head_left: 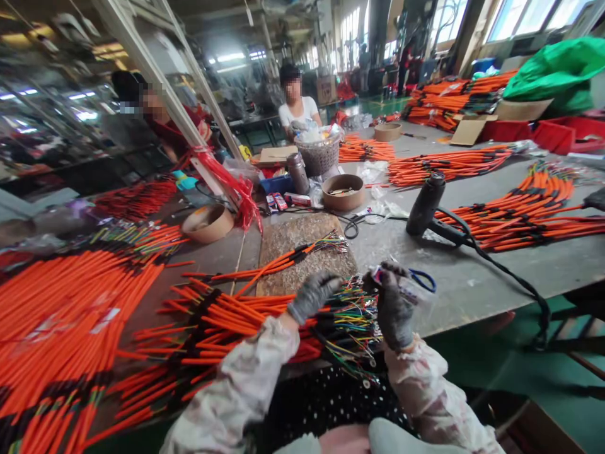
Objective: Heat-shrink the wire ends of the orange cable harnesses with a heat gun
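Note:
My left hand (314, 296), in a grey glove, reaches over a pile of orange cable harnesses (236, 315), its fingers stretched toward the right and holding nothing I can see. Thin multicoloured wire ends with metal terminals (357, 315) spread between my two hands. My right hand (396, 309), also gloved, is raised and closed on a small clear plastic bag (418, 295) with printed markings; its contents are unclear. Behind the bag shows a blue loop handle (424, 280). Beyond my hands, one orange harness (278, 260) lies across a worn brown board (302, 230).
A heat gun (428, 208) with a black cord stands on the table (378, 252) at right. More orange harnesses (524, 208) lie right, and a large heap (61, 315) left. Cardboard rings (344, 192), a flask (297, 173) and a basket (317, 154) stand farther back. Two people work opposite.

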Action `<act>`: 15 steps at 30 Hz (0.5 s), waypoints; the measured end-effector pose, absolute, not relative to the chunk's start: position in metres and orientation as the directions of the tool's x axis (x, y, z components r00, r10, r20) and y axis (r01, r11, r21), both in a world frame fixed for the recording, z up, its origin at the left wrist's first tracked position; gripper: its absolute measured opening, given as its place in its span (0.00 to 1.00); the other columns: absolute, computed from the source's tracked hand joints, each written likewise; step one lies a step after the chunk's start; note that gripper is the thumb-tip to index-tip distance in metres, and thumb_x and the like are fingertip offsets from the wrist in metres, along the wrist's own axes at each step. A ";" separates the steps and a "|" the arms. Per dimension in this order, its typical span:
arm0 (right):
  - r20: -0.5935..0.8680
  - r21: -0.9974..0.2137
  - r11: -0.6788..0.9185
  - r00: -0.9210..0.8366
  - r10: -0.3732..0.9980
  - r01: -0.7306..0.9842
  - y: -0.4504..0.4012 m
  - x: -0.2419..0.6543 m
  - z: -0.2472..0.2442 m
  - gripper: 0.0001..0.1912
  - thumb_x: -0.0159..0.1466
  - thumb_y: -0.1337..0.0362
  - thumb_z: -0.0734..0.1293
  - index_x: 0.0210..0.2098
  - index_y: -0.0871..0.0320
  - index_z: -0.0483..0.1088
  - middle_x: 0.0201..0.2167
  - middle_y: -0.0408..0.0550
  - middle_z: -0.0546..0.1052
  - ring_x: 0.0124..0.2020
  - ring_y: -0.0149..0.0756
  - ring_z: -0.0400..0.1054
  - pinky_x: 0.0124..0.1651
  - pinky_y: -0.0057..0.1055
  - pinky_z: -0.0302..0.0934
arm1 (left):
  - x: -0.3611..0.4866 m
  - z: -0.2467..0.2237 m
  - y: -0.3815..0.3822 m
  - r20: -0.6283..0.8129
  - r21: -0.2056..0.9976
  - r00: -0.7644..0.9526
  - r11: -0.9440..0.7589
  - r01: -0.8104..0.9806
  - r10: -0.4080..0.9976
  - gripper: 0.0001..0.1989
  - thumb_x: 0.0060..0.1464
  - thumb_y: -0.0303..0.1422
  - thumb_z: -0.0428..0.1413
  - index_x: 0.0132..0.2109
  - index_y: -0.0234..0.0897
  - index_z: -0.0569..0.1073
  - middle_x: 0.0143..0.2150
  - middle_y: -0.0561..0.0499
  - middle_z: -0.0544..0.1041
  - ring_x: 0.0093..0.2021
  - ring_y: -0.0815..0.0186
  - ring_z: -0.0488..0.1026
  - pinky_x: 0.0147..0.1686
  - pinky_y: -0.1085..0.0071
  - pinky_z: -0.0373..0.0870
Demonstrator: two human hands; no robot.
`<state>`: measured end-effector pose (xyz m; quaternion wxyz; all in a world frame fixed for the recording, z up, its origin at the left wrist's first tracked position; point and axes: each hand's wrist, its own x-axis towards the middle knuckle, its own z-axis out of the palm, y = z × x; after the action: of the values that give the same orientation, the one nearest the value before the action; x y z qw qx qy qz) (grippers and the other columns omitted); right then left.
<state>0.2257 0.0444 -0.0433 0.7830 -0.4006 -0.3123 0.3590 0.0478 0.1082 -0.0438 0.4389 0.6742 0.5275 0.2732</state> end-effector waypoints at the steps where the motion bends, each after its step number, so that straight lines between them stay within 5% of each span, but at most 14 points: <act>1: 0.139 -0.822 0.423 0.586 0.798 -0.380 0.050 0.230 -0.039 0.18 0.64 0.53 0.75 0.47 0.57 0.74 0.29 0.43 0.78 0.27 0.34 0.74 0.33 0.32 0.71 | 0.042 -0.043 0.136 -0.111 0.739 0.167 -0.031 0.673 0.980 0.12 0.64 0.37 0.58 0.48 0.38 0.83 0.45 0.49 0.85 0.47 0.62 0.81 0.51 0.68 0.77; 4: 0.074 -0.781 0.393 0.552 0.830 -0.486 0.055 0.233 -0.033 0.22 0.60 0.53 0.77 0.47 0.58 0.74 0.27 0.41 0.78 0.24 0.33 0.72 0.28 0.29 0.68 | 0.031 -0.045 0.210 -0.091 0.578 0.031 0.027 0.816 0.995 0.12 0.63 0.29 0.55 0.50 0.36 0.80 0.52 0.43 0.82 0.56 0.58 0.77 0.62 0.62 0.71; 8: 0.056 -0.860 0.315 0.539 0.841 -0.402 0.047 0.229 -0.047 0.21 0.61 0.48 0.77 0.44 0.56 0.77 0.28 0.43 0.80 0.24 0.36 0.74 0.30 0.34 0.71 | 0.031 -0.049 0.253 -0.059 0.507 -0.010 0.039 0.861 0.998 0.04 0.56 0.26 0.60 0.39 0.37 0.78 0.47 0.41 0.82 0.55 0.55 0.77 0.62 0.59 0.70; 12: 0.043 -0.950 0.171 0.432 0.901 -0.261 0.039 0.238 -0.053 0.27 0.63 0.36 0.71 0.39 0.55 0.82 0.31 0.50 0.83 0.33 0.44 0.78 0.41 0.40 0.74 | 0.013 -0.040 0.252 0.041 0.618 -0.073 0.032 0.785 0.997 0.05 0.60 0.28 0.55 0.42 0.37 0.75 0.38 0.45 0.79 0.43 0.59 0.78 0.51 0.62 0.74; 15: 0.010 -0.987 0.026 0.103 0.995 -0.158 0.044 0.236 -0.035 0.31 0.65 0.34 0.69 0.40 0.56 0.84 0.35 0.51 0.83 0.38 0.45 0.77 0.48 0.40 0.73 | -0.017 -0.023 0.236 0.095 0.760 -0.093 -0.012 0.649 0.991 0.10 0.67 0.35 0.49 0.47 0.37 0.73 0.34 0.50 0.76 0.34 0.64 0.74 0.38 0.69 0.73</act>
<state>0.2363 0.0436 -0.0350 0.5677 -0.4790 -0.4367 0.5076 -0.0174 0.2358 -0.0231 0.2514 0.6247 0.6565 0.3399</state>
